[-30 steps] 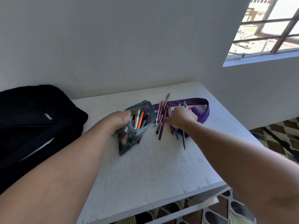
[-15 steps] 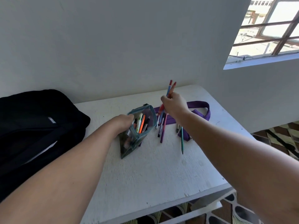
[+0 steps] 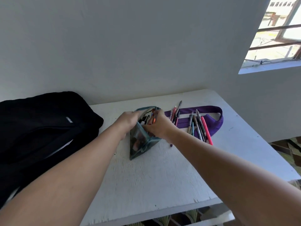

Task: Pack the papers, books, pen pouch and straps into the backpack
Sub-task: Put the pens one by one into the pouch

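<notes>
Pen pouch [image 3: 140, 142], teal and see-through, lies at the frame's centre on the white table [image 3: 162, 180], its long axis running from a closed point at lower left up to an open mouth. Left hand [image 3: 128, 119] grips the mouth's left rim; right hand [image 3: 158, 126] clasps pens at the opening, its fingers hiding the pouch's right edge. Loose pens [image 3: 197, 126] lie lengthwise across a purple strap [image 3: 216, 121], right of centre. Black backpack [image 3: 40, 128] is cut off at left.

Your two forearms are bare right up to the frame edge, and your left hand [image 3: 130, 119] and right hand [image 3: 158, 126] carry no sleeves, gloves or rings.
</notes>
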`<state>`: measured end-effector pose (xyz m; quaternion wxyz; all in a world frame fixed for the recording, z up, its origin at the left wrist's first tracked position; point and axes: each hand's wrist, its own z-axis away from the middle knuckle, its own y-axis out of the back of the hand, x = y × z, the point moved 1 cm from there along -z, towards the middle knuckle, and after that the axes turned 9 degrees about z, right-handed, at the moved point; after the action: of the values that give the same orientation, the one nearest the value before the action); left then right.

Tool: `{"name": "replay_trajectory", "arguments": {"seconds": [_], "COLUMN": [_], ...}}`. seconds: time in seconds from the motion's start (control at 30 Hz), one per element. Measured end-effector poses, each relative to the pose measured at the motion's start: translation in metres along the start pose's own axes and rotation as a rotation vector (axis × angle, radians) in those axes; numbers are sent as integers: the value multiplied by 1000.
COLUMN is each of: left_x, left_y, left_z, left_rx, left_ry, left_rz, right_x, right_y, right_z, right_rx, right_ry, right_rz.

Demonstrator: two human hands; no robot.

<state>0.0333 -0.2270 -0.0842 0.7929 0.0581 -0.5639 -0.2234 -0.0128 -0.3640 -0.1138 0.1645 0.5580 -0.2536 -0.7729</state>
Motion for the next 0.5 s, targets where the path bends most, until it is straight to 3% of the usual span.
{"name": "replay_trajectory", "arguments": {"seconds": [0.1,0.17,0.27,0.37,0.5], "left_x": [5,6,4,1,2], "left_y": [2,3,-2,-11,-20], "left_z": [-2,-7,-6,-9,-20], "left_rx": [49,29,-3,-37,-41], "left_ry": [-63,-50,71,107,79], "left_rz": [-63,-104,-163,-173,-341], "right_x": [-3,-5,2,20,48], "right_y": [-5,-3,9,28,56], "right_z": [1,4,3,-3,-8], "right_rx": [-90,-48,118,295,379], "right_ry": [137,265,308,208,-27], "right_rz": [242,386,197,171,281]}}
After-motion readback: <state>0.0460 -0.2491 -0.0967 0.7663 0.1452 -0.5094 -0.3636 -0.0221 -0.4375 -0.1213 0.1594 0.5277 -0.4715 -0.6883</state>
